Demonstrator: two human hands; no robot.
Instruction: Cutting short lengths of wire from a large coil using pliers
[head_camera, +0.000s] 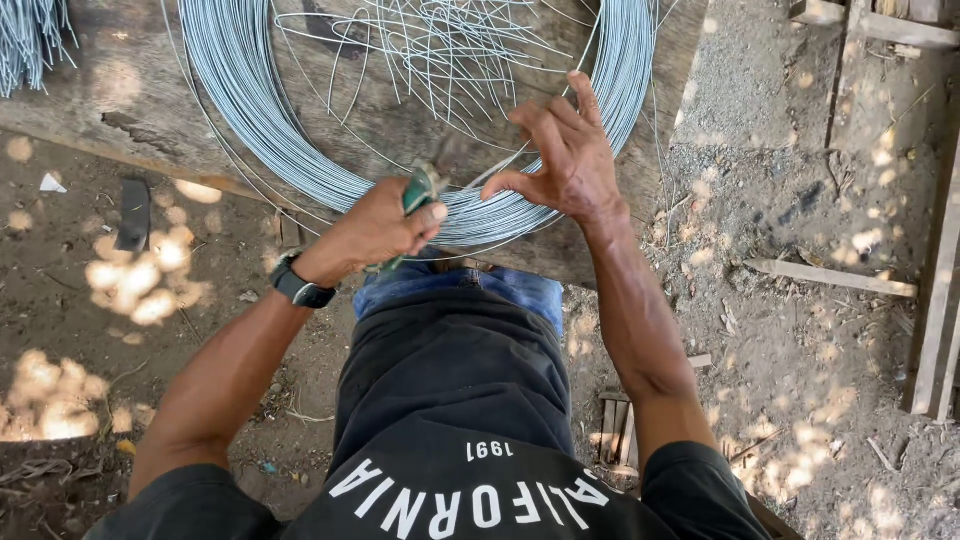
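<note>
Cut wire bundle (30, 40) seen upper left. Green-handled cutter (420, 195) is clamped in the left hand (375, 228), grip fully closed, centre frame. Galvanised wire coil (270, 130) lies on wooden worktop (130, 100). Right hand (560, 155): grip half open, single wire strand (495, 172) pinched.

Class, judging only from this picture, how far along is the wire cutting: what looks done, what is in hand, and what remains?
Done: loose cut lengths of thin grey wire lie inside the coil, and a bundle of wire pieces sits at top left. In hand: the left hand grips green-handled cutters at the coil's near edge, while the right hand pinches a strand. Left: most of the large grey wire coil on the wooden board looks uncut.
</note>
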